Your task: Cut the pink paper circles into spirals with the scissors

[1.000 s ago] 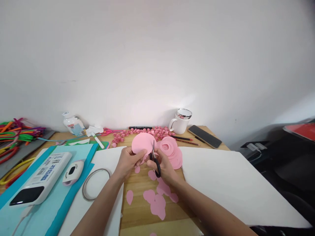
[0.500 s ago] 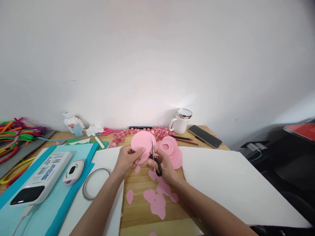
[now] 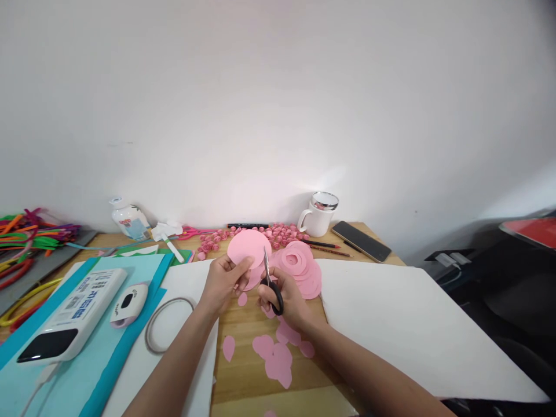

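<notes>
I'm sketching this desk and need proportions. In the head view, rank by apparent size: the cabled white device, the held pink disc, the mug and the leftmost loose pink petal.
1. Cabled white device
2. Pink disc and mug: too alike to rank
3. Leftmost loose pink petal

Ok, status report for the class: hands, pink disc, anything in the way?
Left hand: pinching pink disc. Right hand: on black-handled scissors at disc's right edge. Loose pink cut-outs on table; no obstruction seen at scissors.

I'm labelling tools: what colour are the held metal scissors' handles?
The looped handles are black, showing best in the head view.
</notes>
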{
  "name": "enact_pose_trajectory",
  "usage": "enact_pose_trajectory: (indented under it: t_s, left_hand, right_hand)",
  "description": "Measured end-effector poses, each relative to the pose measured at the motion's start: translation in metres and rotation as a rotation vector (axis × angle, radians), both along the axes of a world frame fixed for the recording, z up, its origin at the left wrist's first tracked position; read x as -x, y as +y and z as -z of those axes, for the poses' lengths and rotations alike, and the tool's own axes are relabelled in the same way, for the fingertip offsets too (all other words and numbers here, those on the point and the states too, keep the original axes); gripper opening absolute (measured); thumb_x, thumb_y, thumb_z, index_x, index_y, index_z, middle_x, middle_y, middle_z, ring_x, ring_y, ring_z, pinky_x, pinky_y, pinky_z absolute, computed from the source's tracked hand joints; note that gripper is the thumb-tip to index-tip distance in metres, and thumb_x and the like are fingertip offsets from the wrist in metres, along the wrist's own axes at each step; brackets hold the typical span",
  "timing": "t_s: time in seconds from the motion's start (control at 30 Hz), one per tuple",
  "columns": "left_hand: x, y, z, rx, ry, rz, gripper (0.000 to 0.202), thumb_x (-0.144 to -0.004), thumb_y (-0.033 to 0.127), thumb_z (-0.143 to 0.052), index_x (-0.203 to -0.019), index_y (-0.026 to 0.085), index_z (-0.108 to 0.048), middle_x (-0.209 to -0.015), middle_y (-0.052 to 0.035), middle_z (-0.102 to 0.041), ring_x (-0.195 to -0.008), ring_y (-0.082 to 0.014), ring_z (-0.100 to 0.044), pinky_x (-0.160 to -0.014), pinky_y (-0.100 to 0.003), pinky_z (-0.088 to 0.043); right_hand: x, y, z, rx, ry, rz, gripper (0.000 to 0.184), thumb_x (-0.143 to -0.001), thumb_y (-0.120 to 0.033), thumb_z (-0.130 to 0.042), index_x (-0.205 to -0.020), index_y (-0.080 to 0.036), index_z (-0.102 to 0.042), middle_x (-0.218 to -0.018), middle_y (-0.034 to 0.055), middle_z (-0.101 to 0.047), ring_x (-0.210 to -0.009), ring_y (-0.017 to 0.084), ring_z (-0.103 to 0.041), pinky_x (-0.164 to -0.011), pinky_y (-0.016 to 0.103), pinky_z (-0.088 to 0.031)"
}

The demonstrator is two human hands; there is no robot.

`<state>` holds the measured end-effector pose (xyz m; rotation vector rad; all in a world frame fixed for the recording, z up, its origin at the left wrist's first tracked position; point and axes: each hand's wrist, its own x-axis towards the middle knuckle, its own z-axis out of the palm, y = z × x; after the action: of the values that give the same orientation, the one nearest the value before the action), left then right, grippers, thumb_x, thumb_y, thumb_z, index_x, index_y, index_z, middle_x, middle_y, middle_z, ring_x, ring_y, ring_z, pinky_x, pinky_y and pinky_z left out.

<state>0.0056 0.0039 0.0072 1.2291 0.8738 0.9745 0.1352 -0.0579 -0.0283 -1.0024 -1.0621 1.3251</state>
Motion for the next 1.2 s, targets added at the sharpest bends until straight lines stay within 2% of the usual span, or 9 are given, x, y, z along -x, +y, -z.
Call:
enact_pose_trajectory:
  t_s: [0.13, 0.3, 0.4, 0.7, 0.93, 1.2]
  left_hand:
    - [-0.0015, -0.0025, 0.0006, -0.012, 0.113, -0.018, 0.041, -0.066, 0.033, -0.072, -0.042, 0.014, -0.046, -0.032, 0.0058, -0.041, -0.030, -0.0020, -0.031, -0.033, -0.017, -0.019]
    - [-0.0014, -0.0043, 0.0014, 0.012, 0.141, 0.002, 0.035, -0.062, 0.032, -0.074, -0.044, 0.014, -0.050, -0.033, 0.0062, -0.043, -0.030, -0.0032, -0.033, -0.032, -0.017, -0.020]
    - [-0.0013, -0.0044, 0.0007, 0.006, 0.134, 0.015, 0.034, -0.062, 0.031, -0.073, -0.044, 0.014, -0.050, -0.033, 0.0067, -0.042, -0.030, -0.0033, -0.032, -0.032, -0.017, -0.020]
    - [-0.0019, -0.0044, -0.0032, 0.000, 0.117, -0.011, 0.036, -0.062, 0.031, -0.073, -0.045, 0.015, -0.047, -0.033, 0.0073, -0.040, -0.032, -0.0033, -0.030, -0.034, -0.018, -0.019]
    - [0.0021, 0.0003, 0.0019, -0.082, 0.076, 0.000, 0.031, -0.066, 0.028, -0.072, -0.050, 0.015, -0.049, -0.036, 0.0080, -0.040, -0.035, -0.0029, -0.029, -0.039, -0.019, -0.019]
    - [0.0021, 0.0000, -0.0008, -0.101, 0.048, -0.015, 0.032, -0.067, 0.028, -0.071, -0.051, 0.014, -0.048, -0.038, 0.0079, -0.040, -0.035, -0.0023, -0.030, -0.039, -0.018, -0.020]
  right_hand:
    - [0.0002, -0.0013, -0.0027, -0.003, -0.019, 0.008, 0.038, -0.067, -0.037, -0.071, -0.085, -0.022, -0.041, -0.053, -0.0085, -0.050, -0.045, 0.009, -0.044, -0.040, 0.019, -0.030]
    - [-0.0031, 0.0010, -0.0045, -0.093, 0.067, 0.014, 0.044, -0.065, -0.033, -0.076, -0.092, -0.022, -0.043, -0.065, -0.0057, -0.050, -0.059, 0.011, -0.045, -0.052, 0.022, -0.033]
    - [-0.0040, 0.0029, -0.0024, -0.104, 0.091, 0.008, 0.046, -0.064, -0.033, -0.076, -0.094, -0.021, -0.044, -0.066, -0.0050, -0.049, -0.062, 0.012, -0.044, -0.054, 0.022, -0.032]
    - [-0.0041, 0.0017, -0.0011, -0.071, 0.022, 0.040, 0.034, -0.067, -0.032, -0.072, -0.080, -0.021, -0.043, -0.061, -0.0058, -0.049, -0.052, 0.008, -0.039, -0.046, 0.020, -0.028]
    - [-0.0057, 0.0019, 0.0035, -0.078, -0.012, 0.044, 0.028, -0.071, -0.030, -0.068, -0.087, -0.021, -0.047, -0.056, -0.0067, -0.052, -0.048, 0.009, -0.043, -0.045, 0.021, -0.036]
    - [-0.0053, 0.0001, -0.0004, -0.056, -0.014, 0.040, 0.031, -0.074, -0.037, -0.064, -0.093, -0.020, -0.045, -0.050, -0.0074, -0.053, -0.041, 0.009, -0.043, -0.039, 0.019, -0.033]
